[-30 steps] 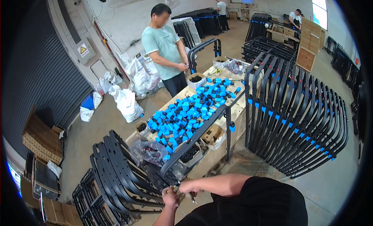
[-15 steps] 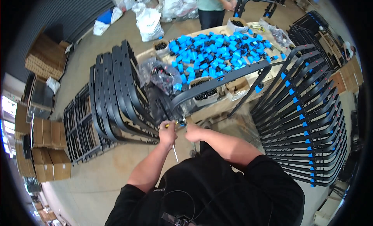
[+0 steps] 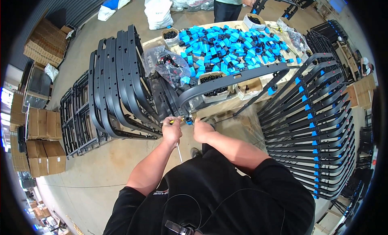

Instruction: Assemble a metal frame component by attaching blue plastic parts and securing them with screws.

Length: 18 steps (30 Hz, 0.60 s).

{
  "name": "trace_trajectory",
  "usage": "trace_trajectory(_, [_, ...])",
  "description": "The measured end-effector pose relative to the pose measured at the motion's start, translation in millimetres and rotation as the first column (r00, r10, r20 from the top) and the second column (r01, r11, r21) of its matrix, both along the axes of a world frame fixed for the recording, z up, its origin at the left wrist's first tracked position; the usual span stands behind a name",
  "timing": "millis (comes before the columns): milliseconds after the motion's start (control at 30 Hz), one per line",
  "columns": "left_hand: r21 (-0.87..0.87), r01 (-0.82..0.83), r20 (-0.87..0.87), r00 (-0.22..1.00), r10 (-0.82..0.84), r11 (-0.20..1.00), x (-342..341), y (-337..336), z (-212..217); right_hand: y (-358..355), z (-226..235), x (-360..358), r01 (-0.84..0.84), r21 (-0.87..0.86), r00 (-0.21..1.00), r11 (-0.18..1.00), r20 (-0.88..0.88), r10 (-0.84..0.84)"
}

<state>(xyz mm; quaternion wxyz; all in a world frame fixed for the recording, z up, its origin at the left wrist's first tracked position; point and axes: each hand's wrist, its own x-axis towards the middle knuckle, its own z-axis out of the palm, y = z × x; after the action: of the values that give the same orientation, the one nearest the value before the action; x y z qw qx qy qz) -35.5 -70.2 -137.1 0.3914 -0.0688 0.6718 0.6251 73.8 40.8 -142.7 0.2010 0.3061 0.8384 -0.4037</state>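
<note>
My left hand (image 3: 172, 130) is closed around a screwdriver (image 3: 179, 152) with a yellow-and-black handle. Its thin metal shaft slants down toward my body. Beside it, my right hand (image 3: 203, 130) has its fingers curled in at the near end of a black bent metal frame (image 3: 238, 78). What those fingers grip is hidden. Between the two hands, a small blue-and-black piece (image 3: 188, 120) sits at the frame's lower corner. The frame runs from there up and right, across the table's near side.
A wooden table (image 3: 279, 75) carries a heap of blue-and-black pieces (image 3: 226, 47), boxes of small black parts (image 3: 213, 89) and a clear plastic bag (image 3: 166, 65). Black frames (image 3: 121, 81) stand in a row at left; more frames (image 3: 311, 130) with blue pieces stand at right. Another person (image 3: 226, 6) stands beyond.
The whole view has shifted slightly. Both hands stay at the frame's near corner, and the small blue-and-black piece between them shows more plainly. The screwdriver remains in my left hand.
</note>
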Motion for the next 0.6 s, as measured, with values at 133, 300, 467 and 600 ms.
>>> trace_trajectory(133, [0.025,-0.009,-0.123,0.992,0.012,1.0,-1,-9,-25,8,42,-11,0.174,-0.35,0.984,0.92,0.099,-0.149])
trace_trajectory(300, [-0.004,0.028,-0.169,0.985,-0.028,1.0,-4,-4,-20,15,28,-6,0.146,-0.466,0.989,0.873,0.079,-0.123])
trace_trajectory(467, [0.007,0.017,-0.271,0.962,-0.014,1.0,-1,-12,-37,-15,5,-5,0.121,-0.017,0.992,0.993,0.042,-0.12])
trace_trajectory(600, [-0.082,-0.001,-0.31,0.951,-0.024,0.997,-4,-8,-45,2,-5,-7,0.177,-0.272,0.984,0.946,0.016,-0.179])
